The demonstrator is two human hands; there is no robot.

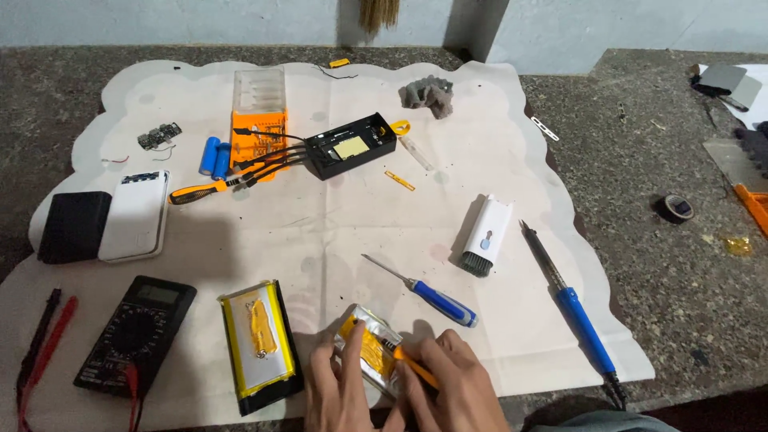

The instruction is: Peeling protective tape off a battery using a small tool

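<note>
1. Two probe leads (40, 336), red and black, lie at the near left edge of the white cloth (496, 144), just left of a black multimeter (136, 332).
2. Far from those: a black power bank case (74, 226) touching a white one (136, 214); a small circuit board (158, 135) farther back.
3. Orange-handled screwdriver (200, 191) lies near two blue cylindrical cells (214, 157) and an orange-and-clear cell holder (258, 116).
4. Near, left of centre: a silver pouch battery with yellow tape (258, 340) sits on a black tray.
5. Left hand (340, 392), near edge, fingers spread, index tip pressing flat on a second silver pouch cell (374, 356) with yellow tape; the cell lies on the cloth between both hands.
6. Right hand (448, 384) pinches an orange tool (416, 368), its tip touching the cell's right part.
7. Far centre: open black case (352, 146) with black wires trailing left.
8. Blue-handled screwdriver (428, 294) just right of the hands; white cleaning brush (485, 234) beyond it.
9. Blue soldering iron (578, 316) at the cloth's right edge; tape roll (678, 208) on the stone counter (664, 296), well apart.
</note>
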